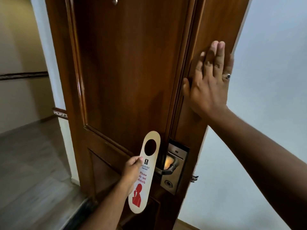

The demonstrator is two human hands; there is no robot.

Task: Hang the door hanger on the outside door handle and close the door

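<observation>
A cream door hanger [144, 173] with a round hole at its top, red "Please do not disturb" text and a red figure is held upright in my left hand [132, 171], gripped at its left edge. It sits just left of the bronze lever handle [167, 169] on a lock plate [174, 170], apart from the lever. The brown wooden door [126, 72] stands open, seen at an angle. My right hand [209, 78] lies flat with fingers spread against the door's edge above the lock, a ring on one finger.
A pale wall [265, 80] is on the right of the door. On the left, a corridor with a grey floor [33, 163] and cream walls with a dark trim band [23, 75] runs away. A small metal hook [115, 0] is at the door's top.
</observation>
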